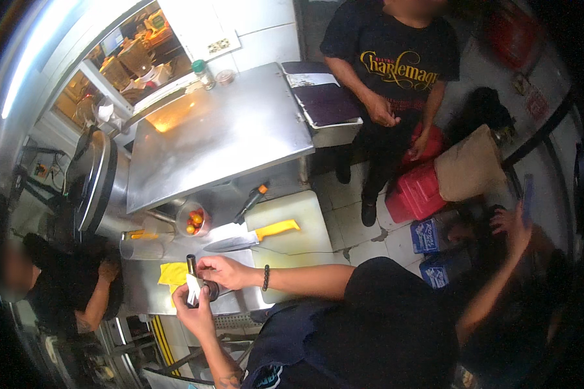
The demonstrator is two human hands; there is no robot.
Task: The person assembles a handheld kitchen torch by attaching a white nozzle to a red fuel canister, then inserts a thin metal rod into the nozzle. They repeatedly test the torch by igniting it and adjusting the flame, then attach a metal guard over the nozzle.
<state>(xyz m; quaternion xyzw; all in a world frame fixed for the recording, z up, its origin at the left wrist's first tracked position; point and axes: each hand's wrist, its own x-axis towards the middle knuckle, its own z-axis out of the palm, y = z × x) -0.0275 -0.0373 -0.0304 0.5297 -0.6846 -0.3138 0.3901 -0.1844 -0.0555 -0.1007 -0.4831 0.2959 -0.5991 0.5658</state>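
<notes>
Over the steel counter (143, 295), both my hands are closed on a small dark tubular device with a white part (192, 282). My left hand (196, 318) grips it from below, thumb along its side. From above, my right hand (224, 271), with a dark bead bracelet on the wrist, pinches its dark round end. The exact kind of device is not clear. A yellow cloth (172, 273) lies just left of it. Beyond my hands rests a large knife (230, 243) with a yellow handle, its handle over a pale cutting board (308, 230).
A tub of small tomatoes (193, 219), a clear container (141, 247) and a black tool with an orange end (250, 203) sit behind the knife. A raised steel table (220, 136) stands beyond. Other people stand around; red crates (412, 192) are on the floor at right.
</notes>
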